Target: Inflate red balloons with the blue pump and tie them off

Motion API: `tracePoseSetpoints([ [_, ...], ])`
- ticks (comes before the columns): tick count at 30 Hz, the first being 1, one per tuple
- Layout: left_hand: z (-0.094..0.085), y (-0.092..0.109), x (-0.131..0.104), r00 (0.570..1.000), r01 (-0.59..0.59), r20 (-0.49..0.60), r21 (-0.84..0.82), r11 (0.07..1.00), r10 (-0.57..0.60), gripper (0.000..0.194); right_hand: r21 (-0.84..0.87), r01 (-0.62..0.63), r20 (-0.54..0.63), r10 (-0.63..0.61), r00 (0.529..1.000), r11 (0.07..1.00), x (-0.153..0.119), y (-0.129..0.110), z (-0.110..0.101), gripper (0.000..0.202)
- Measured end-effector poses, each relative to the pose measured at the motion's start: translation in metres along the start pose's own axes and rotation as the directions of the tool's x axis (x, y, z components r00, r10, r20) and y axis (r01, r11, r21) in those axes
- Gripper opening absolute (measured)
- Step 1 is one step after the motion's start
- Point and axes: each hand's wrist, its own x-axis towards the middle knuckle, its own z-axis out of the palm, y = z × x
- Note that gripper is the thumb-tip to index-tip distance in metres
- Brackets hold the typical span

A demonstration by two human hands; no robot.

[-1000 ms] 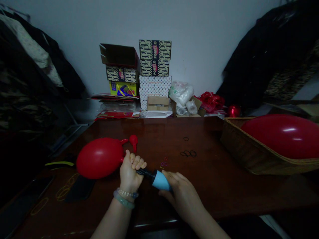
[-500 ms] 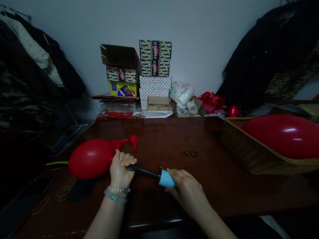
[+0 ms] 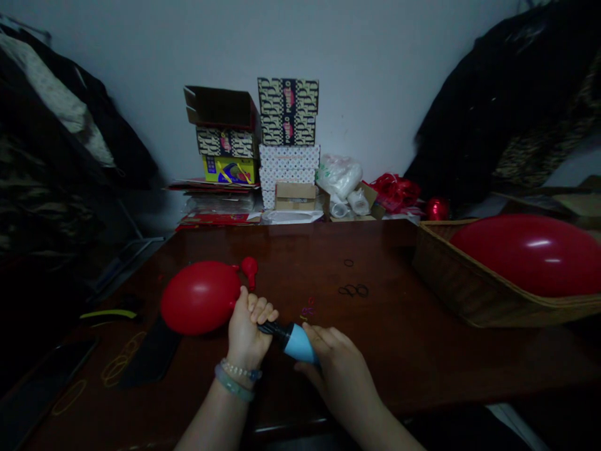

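My left hand (image 3: 251,326) is closed around the black end of a balloon pump (image 3: 300,343). A partly inflated red balloon (image 3: 201,297) meets the same hand at its neck; the fingers hide the join. Wrapped around the pump's light blue body is my right hand (image 3: 335,363). Little of the black shaft shows between the two hands. Just beyond the left hand lies a small uninflated red balloon (image 3: 250,267).
At right stands a wicker basket (image 3: 451,285) holding a large red balloon (image 3: 526,254). Black rubber bands (image 3: 353,290) lie mid-table, yellow rubber bands (image 3: 117,363) at left near a dark phone (image 3: 47,382). Stacked boxes (image 3: 288,113) line the wall.
My left hand and the red balloon have moved right, toward my right hand. The pump's black shaft has slid into the blue body. My right hand has shifted slightly left.
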Motion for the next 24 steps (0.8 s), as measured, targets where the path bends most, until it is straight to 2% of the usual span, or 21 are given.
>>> tracePoseSetpoints([
  [5,0.006,0.008,-0.005,1.0,-0.03,-0.008,0.012,0.999,0.03,0.046,0.05,0.047,-0.008,-0.047,0.999,0.998,0.001,0.002,-0.005,0.061],
  [12,0.0,0.044,0.001,0.993,-0.117,-0.017,-0.003,0.993,0.117,0.047,0.073,0.112,0.015,-0.113,0.993,0.991,0.005,0.015,-0.022,0.066],
  [15,-0.005,0.052,0.005,0.991,-0.132,-0.028,-0.007,0.991,0.132,0.047,0.068,0.114,0.03,-0.116,0.993,0.991,0.005,0.022,-0.023,0.067],
  [19,-0.007,0.048,0.007,0.993,-0.119,-0.017,-0.013,0.993,0.119,0.047,0.005,0.067,0.025,-0.067,0.997,0.998,0.004,0.022,-0.017,0.064],
  [24,-0.004,0.033,0.003,0.995,-0.097,-0.01,-0.014,0.995,0.097,0.046,-0.045,0.061,-0.037,-0.063,0.997,0.997,0.002,0.015,-0.007,0.064],
])
